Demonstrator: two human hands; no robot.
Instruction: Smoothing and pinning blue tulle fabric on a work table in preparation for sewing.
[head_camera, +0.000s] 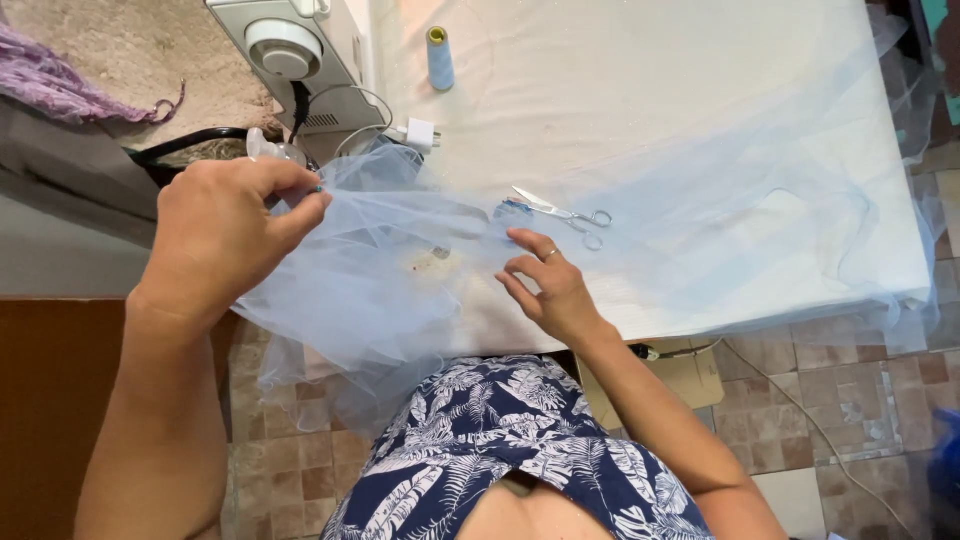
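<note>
The pale blue tulle (400, 260) lies spread over the desk (640, 90), and it could snag on the scissors (565, 213) lying just beyond it (their tips point into the folds) if tugged. Left hand (225, 230) pinches a gathered edge, fingers closed; right hand (550, 285) rests half open, fingertips on the tulle beside the scissors.
</note>
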